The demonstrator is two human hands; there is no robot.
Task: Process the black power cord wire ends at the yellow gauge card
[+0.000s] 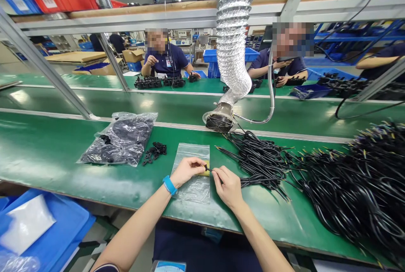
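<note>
Over a clear plastic bag on the green bench, my two hands meet. My left hand, with a blue band at the wrist, pinches a small black plastic part. My right hand is closed on the end of a black cable, which points into that part; how far it enters is too small to tell. Something yellow lies under my left fingertips. Loose black plastic parts lie to the left, beside a clear bag of black parts.
Bundled black cables lie right of my hands, and a large cable heap covers the right end. A fume duct hangs ahead with its fan intake low over the bench. Co-workers sit opposite. A blue bin stands at lower left.
</note>
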